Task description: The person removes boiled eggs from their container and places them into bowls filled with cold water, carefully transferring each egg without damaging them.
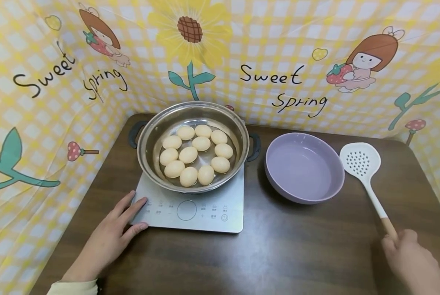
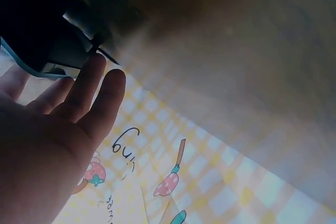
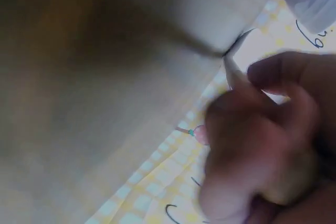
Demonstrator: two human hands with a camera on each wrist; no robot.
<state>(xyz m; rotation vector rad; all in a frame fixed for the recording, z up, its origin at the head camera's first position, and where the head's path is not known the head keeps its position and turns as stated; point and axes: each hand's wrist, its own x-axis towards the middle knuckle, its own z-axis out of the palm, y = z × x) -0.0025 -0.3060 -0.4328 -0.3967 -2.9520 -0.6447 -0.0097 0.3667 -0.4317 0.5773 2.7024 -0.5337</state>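
My left hand (image 1: 111, 233) rests at the left edge of a white induction cooktop (image 1: 161, 219), its fingers extended; the left wrist view also shows them spread. On the cooktop stands a steel pot (image 1: 150, 174) with dark handles, holding several pale eggs (image 1: 188, 155) in what looks like shallow water. At the right, my right hand (image 1: 415, 258) grips the wooden handle end of a white slotted skimmer (image 1: 360, 160). The skimmer's perforated head lies beside a purple bowl (image 1: 303, 169). In the right wrist view, curled fingers (image 3: 247, 150) hide most of the handle.
The bowl sits on the brown wooden table (image 1: 297, 246), right of the pot, with nothing visible inside. A yellow checked cloth (image 1: 264, 37) with printed flowers and lettering hangs behind and at the left of the table.
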